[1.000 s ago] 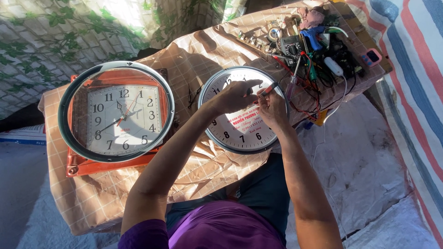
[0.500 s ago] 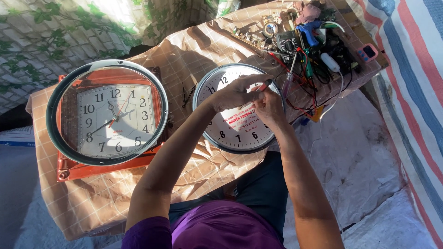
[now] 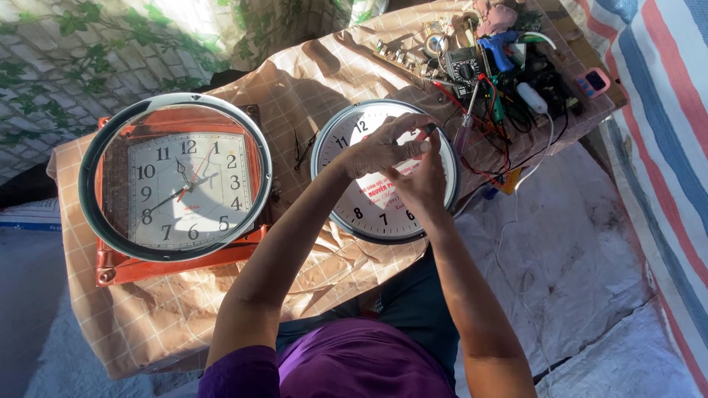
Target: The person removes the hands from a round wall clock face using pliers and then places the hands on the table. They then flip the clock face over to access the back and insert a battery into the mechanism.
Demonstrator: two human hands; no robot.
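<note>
- Shifted since half a second ago: both hands drawn closer over the clock face, fingertips now meeting above its upper right, where earlier a thin tool lay between them.
- Round white wall clock [image 3: 369, 193] lying flat, face up, on the bench [image 3: 310, 88], just right of centre; no hands visible on its dial.
- Left hand [image 3: 383, 147] curled, thumb and fingers pinched on a small dark part [image 3: 430, 128] above the dial.
- Right hand [image 3: 422, 184] half closed beneath it, fingertips raised to the same part; whether it truly grips cannot be told.
- Likely light and stiff, plastic rim, smooth face; probably fragile at the centre spindle. Best taken by the rim, judging from its shape.
- Tiny part likely slippery and easily dropped; fingertip pinch only.
- Two loose dark clock hands [image 3: 301, 149] on the cloth just left of the clock.
- Larger clock [image 3: 177, 177] with a round grey rim and square dial on an orange back, well to the left.
- No real container; a heap of tools and wires [image 3: 501, 81] with a multimeter [image 3: 463, 70] at the far right corner.
</note>
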